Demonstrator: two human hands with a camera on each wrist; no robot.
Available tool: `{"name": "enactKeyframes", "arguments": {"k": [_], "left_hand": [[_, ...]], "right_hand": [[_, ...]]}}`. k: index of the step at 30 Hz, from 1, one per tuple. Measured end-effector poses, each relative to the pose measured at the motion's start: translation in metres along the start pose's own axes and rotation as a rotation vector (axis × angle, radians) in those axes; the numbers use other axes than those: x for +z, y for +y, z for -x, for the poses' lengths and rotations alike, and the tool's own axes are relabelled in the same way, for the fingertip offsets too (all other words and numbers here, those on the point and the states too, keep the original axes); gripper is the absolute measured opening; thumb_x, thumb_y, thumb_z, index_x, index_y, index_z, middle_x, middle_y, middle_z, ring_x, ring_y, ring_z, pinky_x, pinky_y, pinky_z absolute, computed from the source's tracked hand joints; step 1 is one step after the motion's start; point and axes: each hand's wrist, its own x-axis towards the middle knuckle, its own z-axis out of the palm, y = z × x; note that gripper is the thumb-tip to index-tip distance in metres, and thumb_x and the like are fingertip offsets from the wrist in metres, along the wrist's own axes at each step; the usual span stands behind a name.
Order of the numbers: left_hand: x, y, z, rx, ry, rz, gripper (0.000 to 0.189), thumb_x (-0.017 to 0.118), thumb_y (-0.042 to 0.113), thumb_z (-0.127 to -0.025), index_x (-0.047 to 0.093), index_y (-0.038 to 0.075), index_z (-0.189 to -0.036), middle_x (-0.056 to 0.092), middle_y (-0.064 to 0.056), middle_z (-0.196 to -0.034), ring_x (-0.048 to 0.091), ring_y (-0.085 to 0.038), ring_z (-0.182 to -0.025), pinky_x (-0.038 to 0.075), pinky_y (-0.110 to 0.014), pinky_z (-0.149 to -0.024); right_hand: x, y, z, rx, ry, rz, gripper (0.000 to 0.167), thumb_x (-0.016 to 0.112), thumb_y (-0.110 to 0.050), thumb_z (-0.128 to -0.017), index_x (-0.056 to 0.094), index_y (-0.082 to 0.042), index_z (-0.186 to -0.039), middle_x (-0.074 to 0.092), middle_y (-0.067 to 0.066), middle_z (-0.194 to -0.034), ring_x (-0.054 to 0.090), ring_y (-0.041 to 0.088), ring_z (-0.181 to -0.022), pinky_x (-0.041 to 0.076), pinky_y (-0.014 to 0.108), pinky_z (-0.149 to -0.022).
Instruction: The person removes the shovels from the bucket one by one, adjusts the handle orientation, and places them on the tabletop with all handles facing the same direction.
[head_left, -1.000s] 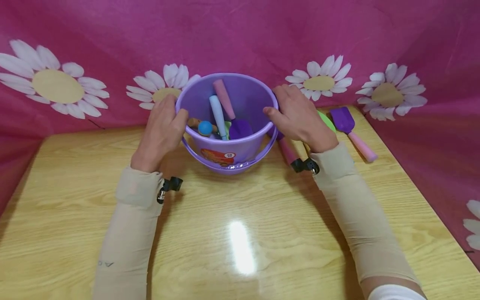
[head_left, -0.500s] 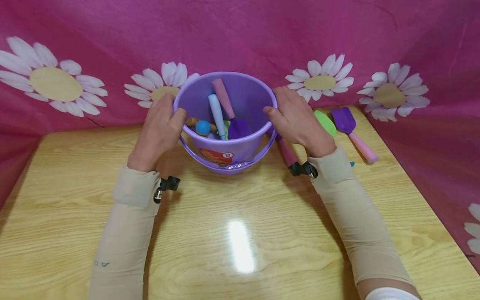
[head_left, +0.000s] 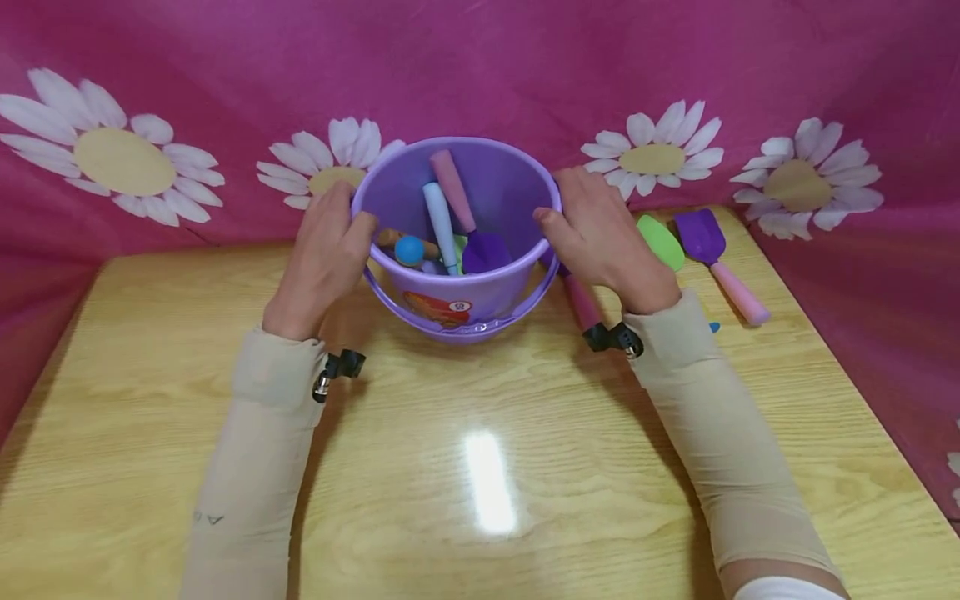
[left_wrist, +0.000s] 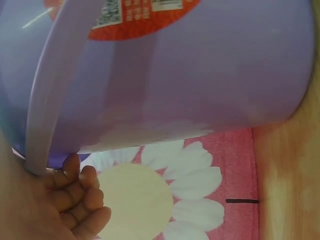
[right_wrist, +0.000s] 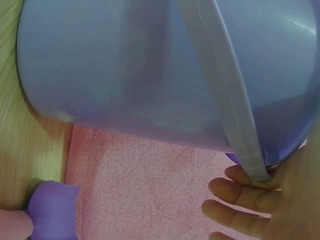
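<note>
While my left hand (head_left: 318,258) and right hand (head_left: 603,237) grip opposite sides of its rim (head_left: 480,280), the lilac plastic bucket (head_left: 491,304) sits between them, mouth upward, neither hand appearing nearer.

A light wooden table (head_left: 405,500) carries everything, its grain running across and a bright oblong glare (head_left: 489,483) lying on its surface near the middle. Toward the back stands a purple bucket (head_left: 517,292), upright. Just right of it lies a pink handle (head_left: 582,302) (its far end is hidden). Farther right lie a green blade (head_left: 662,243), a purple spade with a pink grip (head_left: 722,275), and a small blue tip (head_left: 715,327), partly covered.
</note>
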Motion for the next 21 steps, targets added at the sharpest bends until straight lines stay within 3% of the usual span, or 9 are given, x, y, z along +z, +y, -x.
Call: {"name": "enactKeyframes", "arguments": {"k": [5,9,15,21], "left_hand": [[-0.003,-0.002,0.003,0.014,-0.011,-0.027,0.04,0.04,0.028,-0.095,0.057,-0.006,-0.107,0.059,-0.025,-0.102,0.051,-0.04,-0.107,0.038,-0.05,-0.097],[-0.009,0.002,0.002,0.086,-0.024,-0.115,0.042,0.042,0.033,-0.099,0.06,-0.004,-0.104,0.061,-0.023,-0.098,0.053,-0.04,-0.105,0.038,-0.051,-0.099],[-0.025,0.013,0.003,0.148,0.02,-0.263,0.056,0.039,0.044,-0.103,0.058,-0.005,-0.126,0.061,-0.024,-0.112,0.05,-0.041,-0.111,0.037,-0.054,-0.097],[-0.038,0.031,0.007,0.245,0.0,-0.233,0.048,0.045,0.039,-0.104,0.061,-0.004,-0.117,0.062,-0.024,-0.11,0.051,-0.039,-0.11,0.035,-0.05,-0.099]], "right_hand": [[0.002,-0.001,0.0,-0.001,-0.012,-0.004,0.054,0.041,-0.037,-0.098,0.054,0.004,-0.131,0.059,0.021,-0.122,0.05,0.04,-0.122,0.037,0.056,-0.106],[0.0,0.001,0.002,-0.004,-0.004,-0.008,0.053,0.042,-0.037,-0.097,0.055,0.003,-0.129,0.059,0.021,-0.119,0.051,0.04,-0.121,0.038,0.056,-0.104],[0.0,0.001,0.0,-0.014,0.011,-0.022,0.053,0.042,-0.039,-0.097,0.055,0.003,-0.127,0.059,0.021,-0.116,0.051,0.039,-0.118,0.039,0.055,-0.102],[-0.001,0.001,-0.001,-0.009,-0.009,-0.035,0.054,0.042,-0.038,-0.097,0.055,0.004,-0.129,0.059,0.022,-0.118,0.051,0.039,-0.119,0.039,0.054,-0.104]]}}
